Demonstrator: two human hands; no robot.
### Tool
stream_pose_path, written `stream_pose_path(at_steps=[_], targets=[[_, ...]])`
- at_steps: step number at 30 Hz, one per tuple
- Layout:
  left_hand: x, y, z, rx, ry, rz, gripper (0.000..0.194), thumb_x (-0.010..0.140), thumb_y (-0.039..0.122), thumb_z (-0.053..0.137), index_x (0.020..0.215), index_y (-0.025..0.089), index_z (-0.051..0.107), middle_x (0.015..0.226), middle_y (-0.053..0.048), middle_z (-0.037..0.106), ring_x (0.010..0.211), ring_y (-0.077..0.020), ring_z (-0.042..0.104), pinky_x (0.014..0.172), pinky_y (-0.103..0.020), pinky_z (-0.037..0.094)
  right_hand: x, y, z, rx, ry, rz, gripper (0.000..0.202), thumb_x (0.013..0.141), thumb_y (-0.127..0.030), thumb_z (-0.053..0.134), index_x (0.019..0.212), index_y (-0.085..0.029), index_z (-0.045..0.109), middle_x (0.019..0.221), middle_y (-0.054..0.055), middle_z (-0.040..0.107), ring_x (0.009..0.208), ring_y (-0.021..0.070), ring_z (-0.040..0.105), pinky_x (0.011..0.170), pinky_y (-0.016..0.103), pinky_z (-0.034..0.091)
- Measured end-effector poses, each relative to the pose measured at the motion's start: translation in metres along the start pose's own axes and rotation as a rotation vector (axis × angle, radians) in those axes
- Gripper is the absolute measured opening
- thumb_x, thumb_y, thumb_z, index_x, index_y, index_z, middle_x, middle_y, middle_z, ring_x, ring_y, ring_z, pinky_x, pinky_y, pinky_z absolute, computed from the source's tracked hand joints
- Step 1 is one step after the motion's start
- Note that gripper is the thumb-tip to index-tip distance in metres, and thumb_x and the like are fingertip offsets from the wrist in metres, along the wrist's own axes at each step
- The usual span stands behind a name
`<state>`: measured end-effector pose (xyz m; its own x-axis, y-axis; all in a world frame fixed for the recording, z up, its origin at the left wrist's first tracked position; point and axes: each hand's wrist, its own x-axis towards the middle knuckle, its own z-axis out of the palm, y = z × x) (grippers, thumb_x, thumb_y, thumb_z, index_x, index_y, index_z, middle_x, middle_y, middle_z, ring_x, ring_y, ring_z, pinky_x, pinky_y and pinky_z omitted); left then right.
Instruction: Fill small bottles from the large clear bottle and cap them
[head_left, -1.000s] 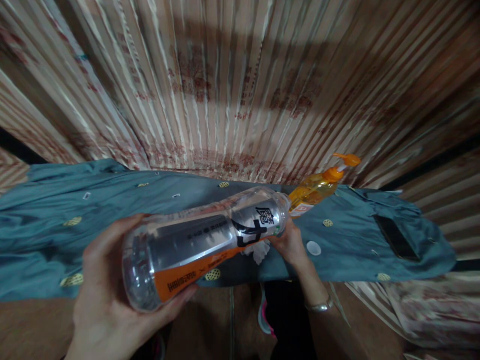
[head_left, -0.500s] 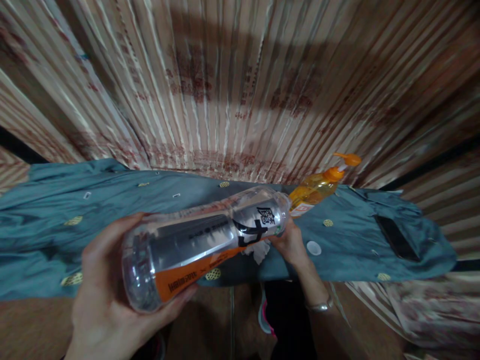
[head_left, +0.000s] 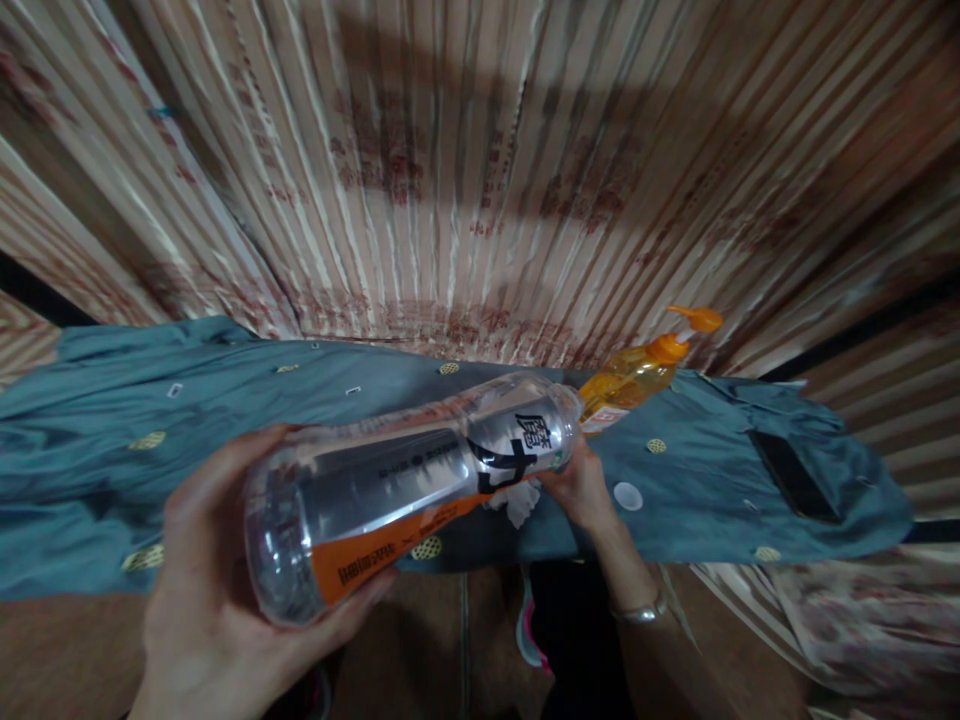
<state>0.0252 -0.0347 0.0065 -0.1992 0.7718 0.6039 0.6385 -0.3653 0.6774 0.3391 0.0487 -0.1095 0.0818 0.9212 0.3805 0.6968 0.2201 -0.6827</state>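
Left hand (head_left: 217, 560) was raised by near edge of worktop (head_left: 705, 490), fingers curved in grip, thumb stretched rightward. Right hand (head_left: 581, 490) was held inside same edge, fingers largely hidden; right forearm (head_left: 621, 562) was angled across it.

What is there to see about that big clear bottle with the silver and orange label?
The bottle looks like thin, clear plastic, rounded at its base, with a glossy silver and orange label bearing black characters. It lies slantwise, base nearer the viewer, neck pointing right and away. The left hand wraps its base; the right hand is at the neck end, fingers mostly hidden. Whether it is capped, I cannot tell.
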Motion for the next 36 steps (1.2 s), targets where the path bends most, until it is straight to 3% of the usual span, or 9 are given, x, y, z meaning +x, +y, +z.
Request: stream_pose_path(at_steps=[14,20,26,36], targets=[[0.0045,0.0005,-0.0003,0.024,-0.017,0.013,0.094,0.059,0.052,0.083,0.144,0.044,0.046,0.128,-0.008,0.063,0.112,-0.0409,0.066,0.094,-0.066,0.061,-0.0005,0.0035,0.0011,-0.011,0.003,-0.013,0.053,0.076,-0.037,0.067,0.125,-0.021,0.055,0.097,0.008,0.078,0.086,0.0276,0.075,0.075,0.037,0.061],[0.0020,0.0010,0.0003,-0.001,-0.037,-0.040,0.093,0.060,0.049,0.083,0.145,0.044,0.044,0.133,-0.007,0.060,0.119,-0.0412,0.063,0.101,-0.065,0.058,-0.0001,0.0027,0.0005,-0.002,0.002,-0.022,0.051,0.077,-0.037,0.066,0.124,-0.020,0.055,0.099,0.009,0.078,0.087,0.0273,0.075,0.076,0.037,0.061],[0.0018,-0.0013,0.0003,0.004,-0.034,-0.062,0.095,0.054,0.051,0.086,0.141,0.040,0.049,0.129,-0.011,0.061,0.114,-0.0449,0.064,0.098,-0.073,0.055,0.0002,0.0013,0.0004,-0.015,0.003,-0.022,0.050,0.079,-0.040,0.064,0.124,-0.019,0.054,0.098,0.009,0.078,0.087,0.0272,0.076,0.075,0.036,0.061],[0.0005,-0.0005,0.0026,0.003,-0.032,-0.044,0.091,0.061,0.050,0.082,0.144,0.041,0.044,0.132,-0.007,0.059,0.117,-0.0405,0.062,0.099,-0.065,0.058,0.0001,0.0030,0.0007,0.009,0.005,-0.019,0.054,0.077,-0.036,0.066,0.126,-0.019,0.054,0.099,0.010,0.078,0.087,0.0282,0.076,0.075,0.037,0.061]])
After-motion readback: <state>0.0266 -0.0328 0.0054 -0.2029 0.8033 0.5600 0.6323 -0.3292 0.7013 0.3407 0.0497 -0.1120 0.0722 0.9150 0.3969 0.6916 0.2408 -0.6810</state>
